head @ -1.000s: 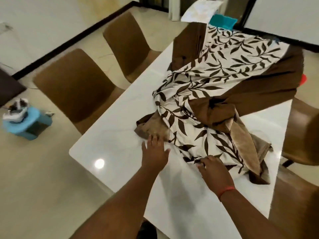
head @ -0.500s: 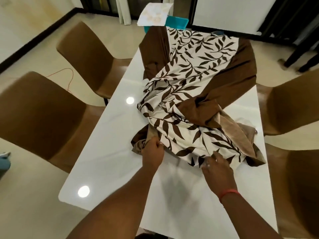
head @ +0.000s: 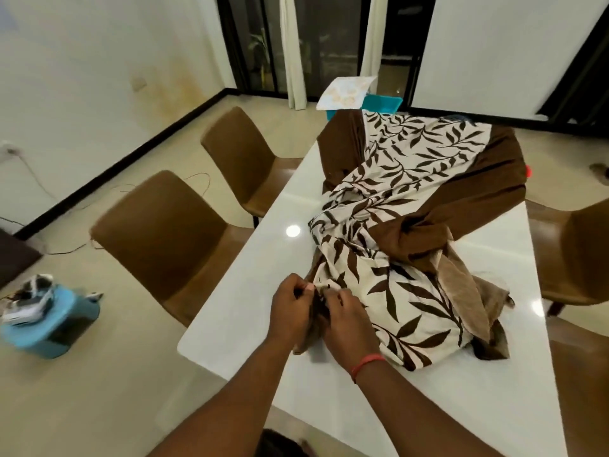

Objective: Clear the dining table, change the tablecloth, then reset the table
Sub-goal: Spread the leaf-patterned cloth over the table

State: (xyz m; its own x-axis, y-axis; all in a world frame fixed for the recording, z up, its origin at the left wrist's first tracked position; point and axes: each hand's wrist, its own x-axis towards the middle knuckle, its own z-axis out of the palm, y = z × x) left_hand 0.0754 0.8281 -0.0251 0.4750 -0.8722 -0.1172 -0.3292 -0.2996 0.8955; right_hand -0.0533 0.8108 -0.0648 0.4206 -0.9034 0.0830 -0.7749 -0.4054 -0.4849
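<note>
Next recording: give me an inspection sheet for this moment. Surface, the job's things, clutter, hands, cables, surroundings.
Surface: white glossy table, near end bare, ceiling lights reflected in it.
Job's things: leaf-print tablecloth with brown borders, bunched in folds, far end spread over the table's far edge.
Clutter: nothing seen on the table besides the cloth.
Hands: left hand and right hand close together, both pinching the cloth's near edge; red band on the right wrist.
Cables: thin cord trailing on the floor by the wall.
Surroundings: brown chairs on both sides; blue stool holding sneakers; teal bin past the far end.
</note>
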